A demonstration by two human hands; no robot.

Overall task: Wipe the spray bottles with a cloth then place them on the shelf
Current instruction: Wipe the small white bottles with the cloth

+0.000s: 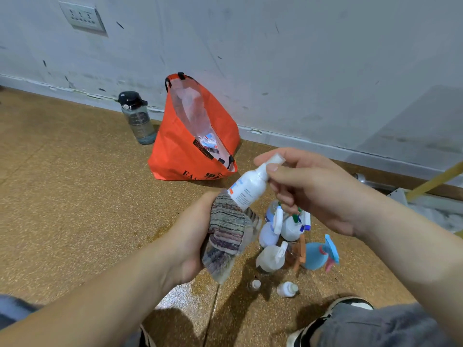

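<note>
Wiping under way: right hand point(308, 194) pinched a white spray bottle point(246, 190) by its neck; left hand point(198, 236) gripped the cloth point(226, 236) round its base. Other bottles point(290, 236) waited on the floor; no shelf visible.

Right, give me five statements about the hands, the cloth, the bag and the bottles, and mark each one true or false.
1. The right hand pinches the white spray bottle at its cap end. True.
2. The left hand holds a striped cloth around that bottle's base. True.
3. The orange bag sits on a shelf. False: it stands on the floor against the wall.
4. The water bottle stands right of the bag. False: it stands to the bag's left.
5. Other spray bottles are clustered on the floor below the hands. True.
</note>
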